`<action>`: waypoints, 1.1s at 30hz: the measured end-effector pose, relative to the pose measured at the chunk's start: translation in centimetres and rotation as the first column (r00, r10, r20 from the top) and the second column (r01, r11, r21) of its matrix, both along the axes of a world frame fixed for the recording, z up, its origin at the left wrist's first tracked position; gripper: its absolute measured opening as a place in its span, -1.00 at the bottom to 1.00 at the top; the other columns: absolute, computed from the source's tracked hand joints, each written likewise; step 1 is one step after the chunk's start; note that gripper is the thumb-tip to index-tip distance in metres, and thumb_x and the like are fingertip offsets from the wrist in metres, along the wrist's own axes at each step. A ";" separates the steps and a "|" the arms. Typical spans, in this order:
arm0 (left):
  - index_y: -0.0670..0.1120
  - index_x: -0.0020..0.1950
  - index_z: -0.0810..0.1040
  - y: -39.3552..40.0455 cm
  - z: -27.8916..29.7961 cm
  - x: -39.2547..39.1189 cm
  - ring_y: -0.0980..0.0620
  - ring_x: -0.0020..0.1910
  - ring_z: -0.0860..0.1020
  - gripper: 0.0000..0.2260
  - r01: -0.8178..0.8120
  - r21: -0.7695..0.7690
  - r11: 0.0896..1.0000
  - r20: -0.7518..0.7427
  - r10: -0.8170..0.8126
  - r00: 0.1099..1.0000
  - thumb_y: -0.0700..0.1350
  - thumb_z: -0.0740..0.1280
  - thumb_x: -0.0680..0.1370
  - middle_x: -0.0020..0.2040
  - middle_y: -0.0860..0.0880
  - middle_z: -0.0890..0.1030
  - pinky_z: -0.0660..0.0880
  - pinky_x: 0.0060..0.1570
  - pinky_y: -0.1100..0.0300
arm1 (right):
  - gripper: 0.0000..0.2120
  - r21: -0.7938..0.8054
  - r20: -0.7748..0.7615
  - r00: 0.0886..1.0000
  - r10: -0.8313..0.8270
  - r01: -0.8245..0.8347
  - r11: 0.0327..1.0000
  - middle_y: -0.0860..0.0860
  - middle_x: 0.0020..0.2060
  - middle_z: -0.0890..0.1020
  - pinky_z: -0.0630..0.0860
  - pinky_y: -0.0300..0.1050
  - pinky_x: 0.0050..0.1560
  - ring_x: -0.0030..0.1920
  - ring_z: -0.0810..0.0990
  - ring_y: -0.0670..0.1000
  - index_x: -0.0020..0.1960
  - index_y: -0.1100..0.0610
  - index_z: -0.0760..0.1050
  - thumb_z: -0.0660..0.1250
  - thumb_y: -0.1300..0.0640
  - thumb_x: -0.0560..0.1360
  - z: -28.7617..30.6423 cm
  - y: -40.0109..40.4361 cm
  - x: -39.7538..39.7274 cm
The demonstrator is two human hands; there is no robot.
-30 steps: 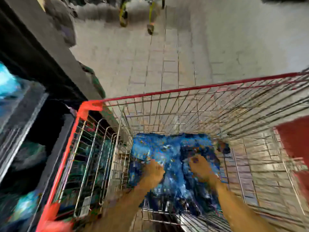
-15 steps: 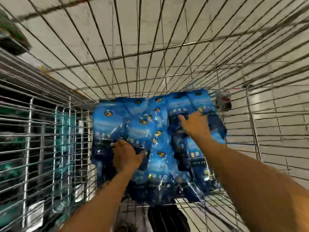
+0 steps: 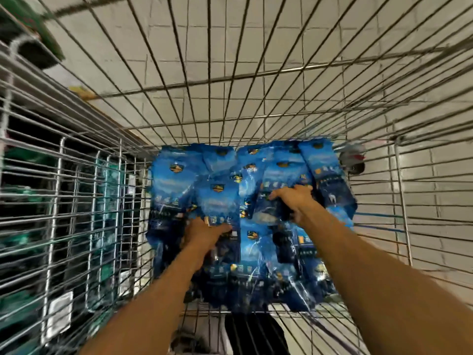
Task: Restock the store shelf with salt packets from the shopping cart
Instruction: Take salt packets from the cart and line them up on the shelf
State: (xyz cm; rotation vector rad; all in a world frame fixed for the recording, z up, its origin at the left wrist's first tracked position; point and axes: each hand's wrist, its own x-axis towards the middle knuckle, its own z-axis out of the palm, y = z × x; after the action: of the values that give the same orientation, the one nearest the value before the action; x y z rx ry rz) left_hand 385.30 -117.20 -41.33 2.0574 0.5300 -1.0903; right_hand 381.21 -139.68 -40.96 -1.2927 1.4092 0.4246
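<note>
- Head view: looking straight down into a wire shopping cart (image 3: pixel 256 80); pale tiled floor (image 3: pixel 256 42) shows through the mesh.
- Salt packets (image 3: pixel 179 175), blue and glossy, lie heaped on the cart bottom toward the near end, overlapping one another, several layers deep.
- Both bare forearms reach down into the cart from the near edge.
- Left hand (image 3: pixel 204 233) sits on the left-centre of the heap, fingers curled over the lower edge of one blue packet (image 3: pixel 217 203); it grips that packet, thumb side hidden.
- Right hand (image 3: pixel 294 198) is further in, on the right-centre of the heap, fingers bent down around a darker packet (image 3: pixel 266 213) that looks slightly raised off the pile; it holds that packet.
- The two hands are apart, with packets between them.
- Shelf (image 3: pixel 30 201) stands just beyond the cart's left wall, dark, with green goods blurred behind the wires.
- A small grey and red object (image 3: pixel 352 156) lies at the far right corner of the heap, too blurred to identify.
- A dark trouser leg (image 3: pixel 256 334) shows below the cart's near edge.
</note>
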 end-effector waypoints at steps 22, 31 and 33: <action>-0.12 0.11 0.61 12.0 39.8 -1.4 -0.09 0.04 0.65 -0.66 -0.158 -0.480 0.863 0.271 0.317 0.909 -0.25 0.55 0.37 0.04 -0.10 0.70 0.57 0.00 0.13 | -0.53 0.149 0.591 0.802 -0.090 0.001 0.989 -0.10 -0.14 0.75 0.60 -0.28 -0.26 -0.22 0.72 -0.13 0.07 0.06 0.56 0.56 0.28 0.20 36.9 11.1 -8.7; 0.15 0.00 0.70 24.4 61.7 -5.6 0.03 -0.06 0.71 -0.74 -0.136 -0.635 0.760 0.562 0.576 0.594 0.15 0.46 0.35 -0.02 0.02 0.73 0.60 -0.24 0.23 | -0.59 0.034 0.874 0.471 0.117 -0.299 0.954 -0.03 -0.07 0.75 0.62 -0.19 -0.17 -0.07 0.73 -0.03 0.08 0.03 0.61 0.55 0.08 0.24 56.0 23.2 -5.2; 0.13 0.00 0.70 27.2 66.0 -7.0 0.07 -0.10 0.71 -0.81 -0.134 -0.637 0.759 0.622 0.609 0.492 0.10 0.44 0.41 -0.04 0.05 0.73 0.59 -0.28 0.27 | -0.58 0.023 0.910 0.391 0.141 -0.385 0.923 0.06 -0.09 0.75 0.64 -0.15 -0.24 -0.12 0.74 0.06 0.07 0.13 0.64 0.55 0.10 0.23 59.7 26.6 -4.1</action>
State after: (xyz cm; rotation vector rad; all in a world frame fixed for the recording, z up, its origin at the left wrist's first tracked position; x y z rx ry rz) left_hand 378.33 -89.98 24.67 1.5725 0.1622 0.0899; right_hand 377.15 -113.12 18.76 -1.2350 0.1938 0.0361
